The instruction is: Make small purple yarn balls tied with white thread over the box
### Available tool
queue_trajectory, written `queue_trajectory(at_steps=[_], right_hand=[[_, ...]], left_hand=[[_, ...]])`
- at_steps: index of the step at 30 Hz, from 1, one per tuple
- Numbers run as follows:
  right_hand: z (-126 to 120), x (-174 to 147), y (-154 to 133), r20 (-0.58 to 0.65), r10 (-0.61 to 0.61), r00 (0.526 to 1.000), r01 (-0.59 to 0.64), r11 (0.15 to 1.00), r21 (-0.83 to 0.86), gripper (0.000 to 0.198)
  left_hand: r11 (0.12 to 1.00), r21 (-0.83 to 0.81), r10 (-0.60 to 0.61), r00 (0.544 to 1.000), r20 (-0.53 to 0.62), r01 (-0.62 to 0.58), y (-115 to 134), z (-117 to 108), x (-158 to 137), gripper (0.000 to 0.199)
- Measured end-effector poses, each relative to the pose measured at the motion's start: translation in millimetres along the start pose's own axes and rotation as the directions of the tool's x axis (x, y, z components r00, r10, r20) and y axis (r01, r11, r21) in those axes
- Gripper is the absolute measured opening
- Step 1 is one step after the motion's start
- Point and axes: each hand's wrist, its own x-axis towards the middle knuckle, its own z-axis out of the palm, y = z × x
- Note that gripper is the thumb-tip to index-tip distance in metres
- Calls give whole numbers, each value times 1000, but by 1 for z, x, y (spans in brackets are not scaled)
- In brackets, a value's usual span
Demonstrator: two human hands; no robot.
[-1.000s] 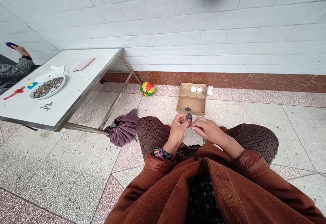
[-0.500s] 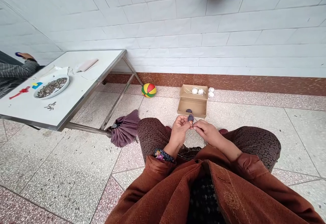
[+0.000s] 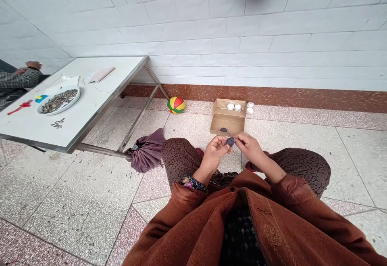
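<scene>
Between the thumb and fingers of my left hand (image 3: 215, 150) is a small ball of dark grey yarn (image 3: 230, 141). My right hand (image 3: 248, 146) is closed in a pinch at the ball's right side, on what looks like its yarn strand, too thin to follow clearly. Just beyond both hands an open cardboard box (image 3: 215, 125) stands on the floor. Inside it lies another dark yarn ball (image 3: 223, 130). Two white yarn balls (image 3: 234, 106) with loose strands rest in its raised lid, and more white balls (image 3: 250, 107) sit beside the lid on the right.
A metal-framed table (image 3: 87, 108) to the left bears a plate (image 3: 78, 96) of seeds. Below it are a purple cloth bag (image 3: 148, 151) and a colourful ball (image 3: 175, 105). Another person's sleeve (image 3: 21, 78) shows at far left. The tiled wall (image 3: 193, 56) runs behind.
My right hand has risen from below the yarn ball to its right side. The ball has tilted and shifted slightly right in my left fingers. The other person's hands have moved.
</scene>
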Motion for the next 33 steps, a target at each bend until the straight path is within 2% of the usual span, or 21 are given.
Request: queue_trajectory(at_steps=[2, 5, 8, 11, 14, 16, 19, 22, 25, 27, 29, 33], right_hand=[[4, -12, -2, 74, -36, 997, 37, 999, -11, 21], [2, -20, -15, 172, -130, 976, 136, 991, -21, 19], [-7, -15, -24, 170, -161, 972, 167, 986, -22, 18], [-13, -5, -20, 50, -101, 994, 102, 995, -19, 18], [-9, -3, -7, -66, -8, 998, 10, 1000, 29, 18], [0, -8, 2, -81, 62, 995, -57, 996, 72, 19], [16, -21, 5, -24, 108, 994, -106, 991, 80, 23], [25, -31, -5, 60, 20, 998, -21, 1000, 11, 24], [18, -31, -20, 145, -103, 984, 110, 993, -46, 22], [7, -22, -27, 156, -147, 977, 158, 986, -59, 22], [-5, -9, -28, 122, -147, 982, 155, 986, -60, 22], [-10, 10, -13, 25, -72, 997, 72, 997, -4, 22]], left_hand=[[999, -41, 4, 998, -60, -6, -3, -1, 2, 35], [999, 23, 39, 992, -122, -37, -6, -2, 5, 32], [993, 108, 60, 990, -125, -46, -6, -2, 5, 28], [991, 132, 32, 997, -77, -21, -4, -3, 3, 27], [998, 60, -27, 999, -20, 28, -3, -3, 1, 28], [996, -35, -83, 997, 10, 83, -2, -2, 0, 31], [980, -156, -120, 993, 6, 120, -4, -1, 1, 37], [993, -108, -47, 995, -83, 38, -6, -4, 4, 36], [993, 106, 63, 987, -145, -48, -5, -9, 6, 28], [971, 231, 98, 988, -122, -68, -3, -12, 6, 24], [956, 287, 78, 995, -56, -59, 1, -13, 4, 23], [983, 181, -20, 995, 97, 2, 5, -10, -1, 29]])
